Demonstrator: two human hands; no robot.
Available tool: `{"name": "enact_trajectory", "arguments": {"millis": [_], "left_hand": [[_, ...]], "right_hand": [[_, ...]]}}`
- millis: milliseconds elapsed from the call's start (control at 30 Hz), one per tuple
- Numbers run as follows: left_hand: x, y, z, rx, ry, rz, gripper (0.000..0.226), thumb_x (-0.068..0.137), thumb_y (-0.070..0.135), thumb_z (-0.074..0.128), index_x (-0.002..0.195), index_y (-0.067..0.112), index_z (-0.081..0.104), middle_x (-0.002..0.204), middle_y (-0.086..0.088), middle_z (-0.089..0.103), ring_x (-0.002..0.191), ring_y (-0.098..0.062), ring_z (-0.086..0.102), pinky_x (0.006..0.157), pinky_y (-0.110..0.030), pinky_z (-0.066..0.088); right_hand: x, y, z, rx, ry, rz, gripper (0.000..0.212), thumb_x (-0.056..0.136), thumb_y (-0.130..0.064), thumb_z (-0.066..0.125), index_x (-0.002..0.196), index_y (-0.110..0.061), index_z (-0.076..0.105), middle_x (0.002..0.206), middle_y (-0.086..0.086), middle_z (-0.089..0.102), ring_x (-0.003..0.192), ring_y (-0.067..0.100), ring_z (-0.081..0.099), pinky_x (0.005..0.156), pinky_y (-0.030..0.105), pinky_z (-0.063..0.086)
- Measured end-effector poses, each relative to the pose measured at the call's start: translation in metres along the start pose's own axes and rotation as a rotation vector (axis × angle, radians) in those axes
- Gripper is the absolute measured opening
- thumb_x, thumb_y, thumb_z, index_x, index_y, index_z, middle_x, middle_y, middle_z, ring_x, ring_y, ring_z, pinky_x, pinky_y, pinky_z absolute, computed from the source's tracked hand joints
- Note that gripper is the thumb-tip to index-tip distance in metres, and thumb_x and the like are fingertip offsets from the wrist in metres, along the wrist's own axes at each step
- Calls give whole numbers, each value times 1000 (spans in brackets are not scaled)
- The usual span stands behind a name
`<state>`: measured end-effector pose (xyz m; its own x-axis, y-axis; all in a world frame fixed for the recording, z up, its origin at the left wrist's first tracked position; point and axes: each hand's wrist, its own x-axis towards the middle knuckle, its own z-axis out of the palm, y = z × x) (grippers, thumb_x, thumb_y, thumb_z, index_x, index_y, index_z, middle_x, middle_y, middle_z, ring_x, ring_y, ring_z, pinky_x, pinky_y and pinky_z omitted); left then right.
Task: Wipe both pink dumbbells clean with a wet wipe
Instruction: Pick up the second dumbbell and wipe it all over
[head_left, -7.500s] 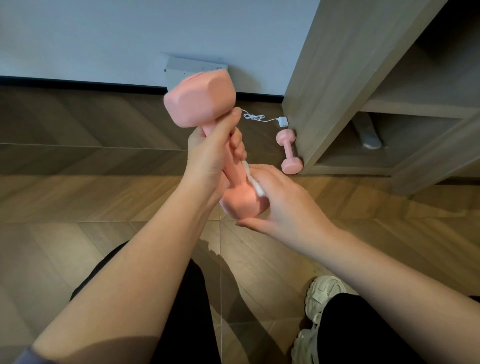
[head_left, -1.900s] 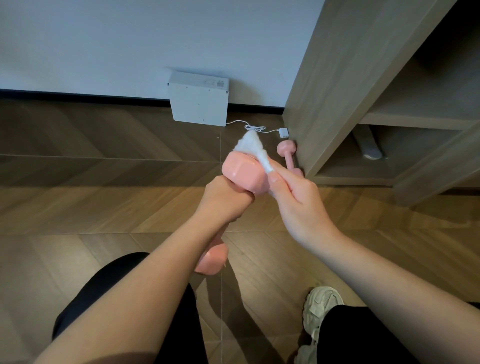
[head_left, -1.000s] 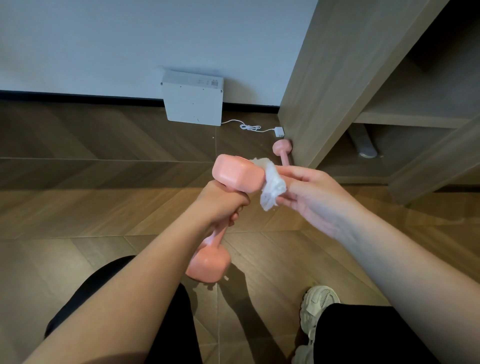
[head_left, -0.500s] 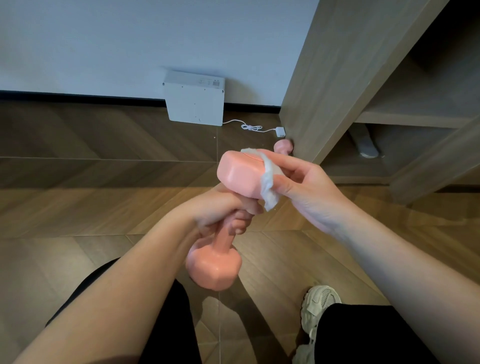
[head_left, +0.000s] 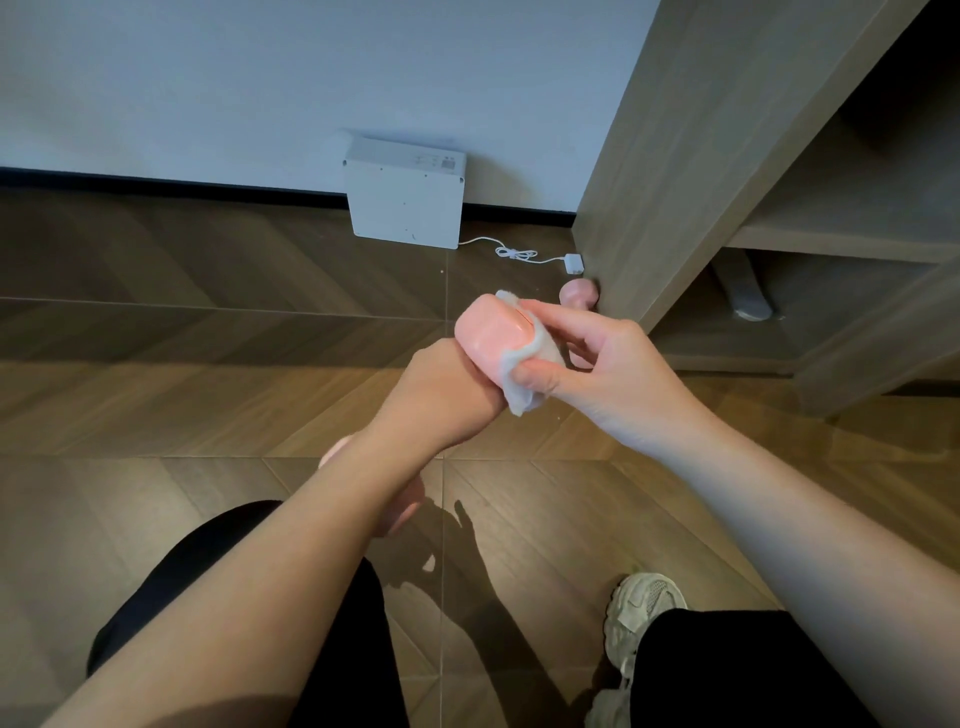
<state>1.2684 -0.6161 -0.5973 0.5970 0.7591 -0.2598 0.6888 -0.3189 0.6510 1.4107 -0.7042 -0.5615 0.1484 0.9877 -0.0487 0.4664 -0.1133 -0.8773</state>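
My left hand (head_left: 441, 395) grips the handle of a pink dumbbell (head_left: 491, 332) and holds it above the floor, upper head up. Its lower head peeks out beneath my left forearm. My right hand (head_left: 597, 364) pinches a white wet wipe (head_left: 524, 374) wrapped round the right side of the upper head. The second pink dumbbell (head_left: 579, 293) lies on the floor by the cabinet's corner, mostly hidden behind my right hand.
A white box (head_left: 405, 200) stands against the wall, with a white cable and plug (head_left: 574, 262) trailing right. A wooden cabinet (head_left: 675, 156) with open shelves fills the right side. My black-trousered legs and a white shoe (head_left: 636, 618) are at the bottom on the wooden floor.
My left hand has turned the dumbbell so its lower head slid under my forearm. My right hand has drawn the wipe further round the upper head.
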Motion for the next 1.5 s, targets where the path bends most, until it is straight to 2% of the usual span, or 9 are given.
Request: {"name": "enact_trajectory", "arguments": {"millis": [133, 433, 533, 600, 800, 1067, 1167, 1233, 1500], "left_hand": [[0, -3, 0, 175, 82, 3, 16, 88, 35, 58, 84, 27, 45, 69, 8, 48, 65, -13, 52, 63, -27, 40], [-6, 3, 12, 387, 273, 77, 19, 86, 26, 55, 102, 16, 51, 71, 5, 49, 70, -24, 60, 59, -29, 39], [-10, 6, 16, 496, 326, 161, 19, 85, 23, 51, 103, 16, 49, 82, -1, 63, 64, -25, 50, 53, -30, 26], [-12, 7, 18, 527, 344, 203, 15, 84, 20, 51, 98, 17, 45, 84, -2, 66, 65, -28, 53, 48, -30, 18], [-11, 6, 23, 497, 338, 281, 23, 83, 21, 53, 105, 17, 49, 86, -2, 67, 75, -32, 64, 54, -30, 27], [2, 0, 18, 187, 67, 89, 15, 81, 29, 50, 69, 28, 43, 64, 11, 51, 64, -16, 56, 51, -26, 35], [4, 3, 16, 55, -30, 102, 15, 84, 25, 53, 69, 23, 50, 64, 5, 55, 65, -19, 58, 58, -30, 45], [2, 3, 12, -220, -37, 66, 13, 82, 16, 59, 69, 17, 57, 55, 5, 57, 54, -15, 56, 52, -26, 46], [2, 2, -4, -1046, -60, -122, 25, 84, -6, 57, 66, 10, 52, 41, 2, 37, 36, -11, 33, 42, -20, 30]], "right_hand": [[-3, 7, 6, -72, 32, -38, 64, 83, -43, 71, 142, -29, 50, 112, -42, 49, 107, -36, 36, 82, -9, 28], [-3, 1, 16, -15, 118, 6, 44, 91, -39, 61, 133, -27, 58, 95, -31, 62, 101, -7, 59, 91, 15, 46], [4, -4, 16, -10, 153, 93, 12, 96, -28, 58, 95, -22, 69, 78, -25, 63, 78, -11, 59, 73, 7, 44], [8, -2, 12, 10, 183, 136, 31, 96, -27, 56, 71, -9, 61, 59, -18, 56, 62, -4, 54, 59, 10, 38], [14, -2, 4, 25, 180, 331, 47, 98, -35, 50, 96, 11, 59, 77, 8, 52, 76, 13, 51, 72, 31, 38], [-2, -4, 15, -200, 181, -255, 29, 100, -17, 44, 111, -21, 71, 116, -12, 67, 116, 2, 57, 109, 47, 39], [0, -3, 13, -116, 186, -125, 33, 105, -24, 40, 96, -43, 65, 91, -32, 65, 97, -8, 58, 100, 31, 41], [4, 5, 9, -22, 184, 85, 36, 106, -32, 40, 82, -28, 68, 82, -16, 64, 85, 0, 57, 85, 28, 41], [6, 11, 8, 669, 223, 395, 37, 103, -23, 47, 128, 3, 56, 154, 7, 35, 114, 23, 65, 104, 44, 48]]}}
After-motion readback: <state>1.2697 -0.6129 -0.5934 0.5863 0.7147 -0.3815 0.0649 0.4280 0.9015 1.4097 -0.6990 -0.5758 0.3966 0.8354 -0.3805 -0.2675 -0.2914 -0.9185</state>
